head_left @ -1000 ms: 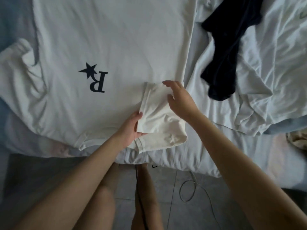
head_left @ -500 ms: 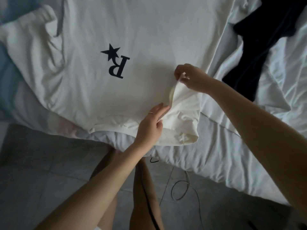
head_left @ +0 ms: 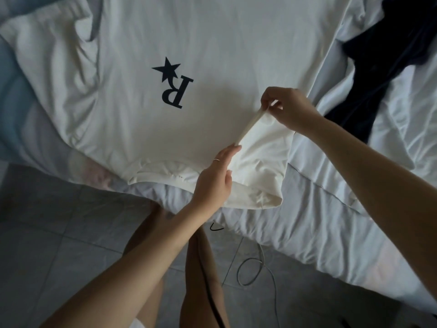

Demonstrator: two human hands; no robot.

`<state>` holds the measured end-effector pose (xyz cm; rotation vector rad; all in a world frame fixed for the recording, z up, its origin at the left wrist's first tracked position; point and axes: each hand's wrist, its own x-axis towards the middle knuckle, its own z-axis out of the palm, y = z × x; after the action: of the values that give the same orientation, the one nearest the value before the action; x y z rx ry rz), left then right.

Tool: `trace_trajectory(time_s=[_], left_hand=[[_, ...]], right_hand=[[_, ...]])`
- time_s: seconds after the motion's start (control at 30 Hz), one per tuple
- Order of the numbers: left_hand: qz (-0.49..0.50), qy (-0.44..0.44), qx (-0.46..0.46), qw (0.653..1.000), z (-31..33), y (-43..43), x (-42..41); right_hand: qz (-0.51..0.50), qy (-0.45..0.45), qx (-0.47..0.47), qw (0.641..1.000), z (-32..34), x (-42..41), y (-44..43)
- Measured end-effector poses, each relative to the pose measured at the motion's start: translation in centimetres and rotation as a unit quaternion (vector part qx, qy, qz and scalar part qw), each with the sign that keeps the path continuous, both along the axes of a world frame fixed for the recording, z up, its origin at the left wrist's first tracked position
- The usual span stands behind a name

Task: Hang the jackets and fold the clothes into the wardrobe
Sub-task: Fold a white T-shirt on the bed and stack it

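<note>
A white T-shirt [head_left: 212, 43] with a dark star and letter R print lies spread flat on the bed, collar toward me. Its near sleeve [head_left: 262, 166] is folded inward over the body. My right hand [head_left: 288, 107] pinches the sleeve's cuff edge and lifts it a little off the shirt. My left hand [head_left: 215, 181] has straight fingers pressing against the sleeve's fold line, just below the right hand. The other sleeve [head_left: 49, 58] lies crumpled at the left.
A dark navy garment [head_left: 387, 55] lies on rumpled white bedding [head_left: 331, 221] to the right. Blue fabric [head_left: 14, 91] shows at the left edge. Below the bed edge are grey floor tiles, my legs and a looped cable [head_left: 250, 271].
My right hand went from lying flat on the sleeve to pinching its cuff and raising it. My left hand let go of the sleeve's edge and now presses at the fold. The view shifted left.
</note>
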<state>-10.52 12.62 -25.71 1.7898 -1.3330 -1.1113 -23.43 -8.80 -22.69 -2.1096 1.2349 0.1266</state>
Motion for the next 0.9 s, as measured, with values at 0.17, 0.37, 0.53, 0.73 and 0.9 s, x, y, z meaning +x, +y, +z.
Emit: trace_trajectory(time_s=[0.17, 0.37, 0.53, 0.73, 0.9], left_hand=[[0.014, 0.029, 0.066, 0.997, -0.3, -0.5, 0.5], [-0.034, 0.021, 0.046, 0.998, -1.3, -1.1, 1.2], [-0.021, 0.000, 0.055, 0.998, -1.6, -1.9, 1.5], [0.154, 0.104, 0.078, 0.979, -2.0, -2.5, 1.3], [0.205, 0.136, 0.078, 0.966, -2.0, -3.4, 2.0]], right_hand=[[0.014, 0.004, -0.006, 1.000, 0.1, 0.4, -0.4], [0.028, 0.016, -0.004, 0.999, 0.4, 0.3, -0.7], [0.010, 0.019, 0.054, 0.998, 0.4, 0.3, -1.1], [-0.076, -0.024, 0.127, 0.989, -1.2, 0.9, -2.0], [-0.133, -0.082, 0.151, 0.976, -1.6, 1.6, -2.5]])
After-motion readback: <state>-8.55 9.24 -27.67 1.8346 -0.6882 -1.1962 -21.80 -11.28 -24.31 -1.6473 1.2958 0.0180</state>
